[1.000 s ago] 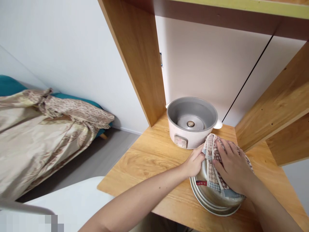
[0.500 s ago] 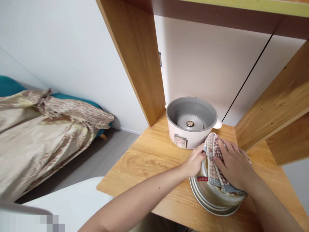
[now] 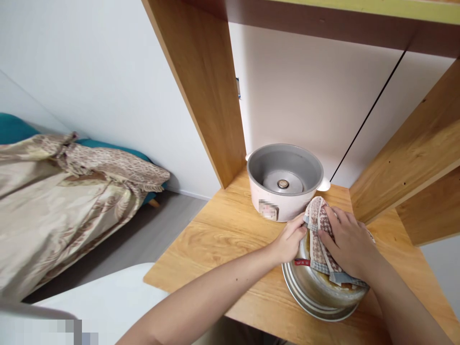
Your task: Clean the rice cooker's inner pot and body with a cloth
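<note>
A metal inner pot (image 3: 316, 292) lies upside down and tilted on the wooden desk (image 3: 230, 235). My left hand (image 3: 289, 239) grips its upper left side, fingers curled. My right hand (image 3: 347, 244) presses a brown-and-white patterned cloth (image 3: 318, 239) against the pot's bottom, fingers bent over the cloth. Just behind them stands a white rice cooker body (image 3: 285, 182), open, with its grey heating well showing.
A wooden shelf upright (image 3: 201, 86) rises left of the cooker and slanted wooden panels (image 3: 409, 158) on the right. A bed with a beige patterned cover (image 3: 61, 201) lies at left across grey floor. A white chair edge (image 3: 115, 297) is at the bottom.
My right hand has slid the cloth slightly to the left and down over the pot's bottom. The left hand and the pot have hardly moved.
</note>
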`<state>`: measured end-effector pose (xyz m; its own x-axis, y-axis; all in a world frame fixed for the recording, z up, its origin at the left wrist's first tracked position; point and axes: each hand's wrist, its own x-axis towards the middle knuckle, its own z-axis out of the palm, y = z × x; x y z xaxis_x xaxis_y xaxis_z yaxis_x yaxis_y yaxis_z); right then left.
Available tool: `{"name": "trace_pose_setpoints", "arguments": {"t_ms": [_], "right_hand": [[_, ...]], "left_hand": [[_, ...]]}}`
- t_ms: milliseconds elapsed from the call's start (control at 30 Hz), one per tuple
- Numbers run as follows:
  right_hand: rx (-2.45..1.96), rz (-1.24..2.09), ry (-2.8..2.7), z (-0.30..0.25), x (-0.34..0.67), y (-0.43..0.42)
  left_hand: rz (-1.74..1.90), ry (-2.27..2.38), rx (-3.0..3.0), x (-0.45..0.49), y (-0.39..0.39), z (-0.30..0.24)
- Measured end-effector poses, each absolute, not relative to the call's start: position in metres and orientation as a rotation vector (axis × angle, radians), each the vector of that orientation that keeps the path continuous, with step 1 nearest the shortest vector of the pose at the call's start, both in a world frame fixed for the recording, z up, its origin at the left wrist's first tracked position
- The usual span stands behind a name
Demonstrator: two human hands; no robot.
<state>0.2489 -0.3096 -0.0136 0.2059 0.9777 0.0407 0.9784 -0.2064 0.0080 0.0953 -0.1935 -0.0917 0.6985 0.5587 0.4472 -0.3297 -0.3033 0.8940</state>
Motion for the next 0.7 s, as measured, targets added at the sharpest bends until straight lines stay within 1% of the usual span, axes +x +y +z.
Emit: {"name": "trace_pose_setpoints", "arguments": {"t_ms": [133,700], "right_hand": [[-2.444,-0.033,-1.960,-0.0130,0.2490,-0.3094],[-2.450,-0.115,-1.973,-0.0146,0.2485,-0.3095]], "left_hand": [[0.885,0.190,1.668,0.0950,-0.1938,-0.0911],[0.882,0.187,1.665,0.0953,-0.1934,-0.0904]]}}
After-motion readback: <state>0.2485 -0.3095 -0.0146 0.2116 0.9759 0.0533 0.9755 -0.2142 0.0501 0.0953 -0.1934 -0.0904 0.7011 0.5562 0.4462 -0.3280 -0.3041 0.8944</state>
